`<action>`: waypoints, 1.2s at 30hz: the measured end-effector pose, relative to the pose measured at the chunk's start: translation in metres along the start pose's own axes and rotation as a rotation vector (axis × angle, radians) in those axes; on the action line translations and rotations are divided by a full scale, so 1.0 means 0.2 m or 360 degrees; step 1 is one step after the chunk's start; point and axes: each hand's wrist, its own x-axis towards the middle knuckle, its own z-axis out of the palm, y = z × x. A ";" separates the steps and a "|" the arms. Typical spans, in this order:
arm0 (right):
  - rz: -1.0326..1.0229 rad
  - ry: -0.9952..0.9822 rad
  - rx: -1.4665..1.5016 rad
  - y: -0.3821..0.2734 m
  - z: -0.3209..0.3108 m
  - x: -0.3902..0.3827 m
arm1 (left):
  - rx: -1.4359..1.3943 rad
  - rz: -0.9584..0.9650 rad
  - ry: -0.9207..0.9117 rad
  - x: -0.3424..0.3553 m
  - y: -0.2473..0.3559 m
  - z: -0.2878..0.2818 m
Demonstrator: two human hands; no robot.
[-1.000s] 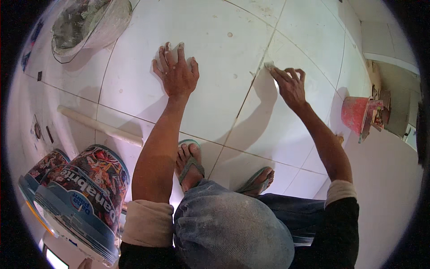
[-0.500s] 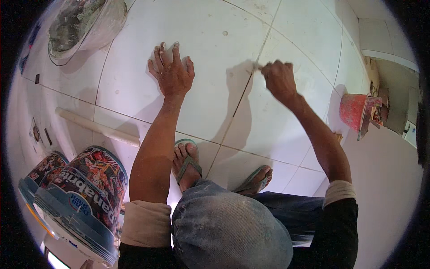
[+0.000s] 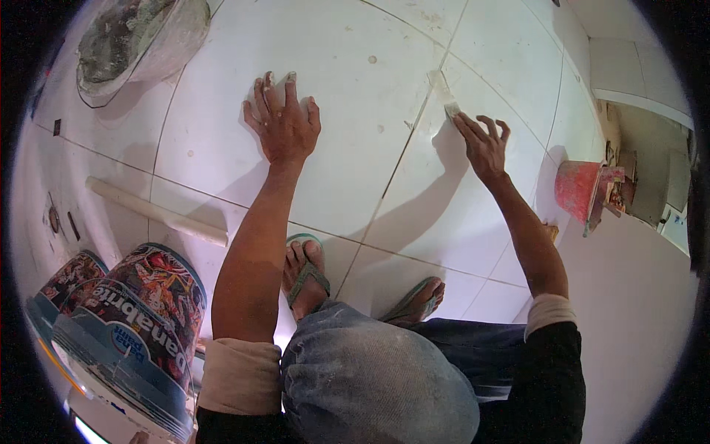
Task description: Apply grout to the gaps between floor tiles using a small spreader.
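My left hand [image 3: 283,126] rests open on a white floor tile [image 3: 347,133], fingers spread and arched, pale residue on some fingertips. My right hand [image 3: 487,148] grips a small pale flat piece [image 3: 451,111], perhaps a scraper or pad, between thumb and fingers, low on the tile just right of a dark joint line [image 3: 407,148]. A faint damp-looking pale streak runs up from that piece toward where the joints cross. Small specks and round spots mark the tiles.
A bucket [image 3: 133,52] with grey mix stands upper left; a pale pipe [image 3: 155,211] lies below it. Large printed paint pails [image 3: 133,318] stand lower left. A red tub [image 3: 573,192] with tools sits at the right. My sandalled feet [image 3: 303,281] are below the hands.
My right hand first moved left to the joint with curled fingers, then back rightward and slightly down, its fingers now more extended. A pale streak shows behind it. My left hand barely moved.
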 end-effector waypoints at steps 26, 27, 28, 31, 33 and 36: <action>0.0420 -0.0275 0.0041 0.05 -0.05 0.75 | -0.0129 0.0059 0.0023 0.02 0.04 0.05; 0.0296 -0.0312 0.0113 0.00 -0.05 0.67 | -0.0123 0.0048 0.0027 0.02 0.03 0.05; 0.0224 -0.0419 0.0143 -0.14 -0.10 0.65 | -0.0082 0.0020 0.0023 0.00 -0.02 0.03; 0.0201 -0.0550 0.0276 -0.22 -0.25 0.59 | -0.0029 0.0020 0.0050 0.00 -0.02 -0.01; 0.0383 -0.0308 0.0208 -0.09 -0.16 0.60 | 0.0001 0.0041 0.0082 0.01 -0.02 -0.01; 0.0186 0.0229 0.0098 0.06 -0.06 0.64 | -0.0067 0.0077 0.0135 0.00 -0.01 0.00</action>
